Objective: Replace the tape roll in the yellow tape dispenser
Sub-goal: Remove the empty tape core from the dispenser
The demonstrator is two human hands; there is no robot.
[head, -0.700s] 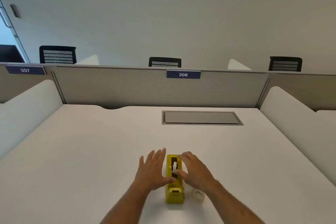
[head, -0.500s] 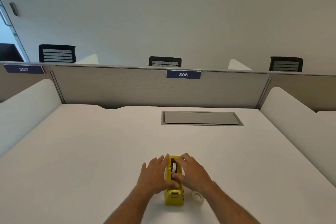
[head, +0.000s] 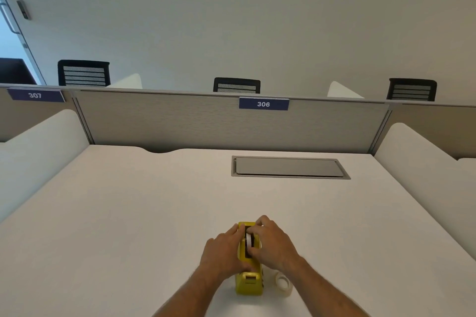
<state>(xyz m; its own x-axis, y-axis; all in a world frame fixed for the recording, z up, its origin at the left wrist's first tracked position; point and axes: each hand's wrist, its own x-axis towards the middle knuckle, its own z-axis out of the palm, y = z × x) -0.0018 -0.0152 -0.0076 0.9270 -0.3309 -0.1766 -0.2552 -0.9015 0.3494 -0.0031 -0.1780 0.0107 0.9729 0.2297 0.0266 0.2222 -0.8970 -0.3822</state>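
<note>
The yellow tape dispenser stands on the white desk near its front edge, its cutter end toward me. My left hand presses flat against the dispenser's left side and holds it. My right hand curls over the top slot, with thumb and fingers pinching the white tape roll that sits in the dispenser. A second, clear tape roll lies flat on the desk just right of the dispenser, under my right wrist.
A grey recessed cable hatch is set into the desk farther back. Fabric partitions with the label 306 close off the back, and white side dividers flank the desk. Black chairs stand beyond.
My left hand has closed in against the dispenser's left side, and my right hand's fingers have curled over the slot onto the roll inside.
</note>
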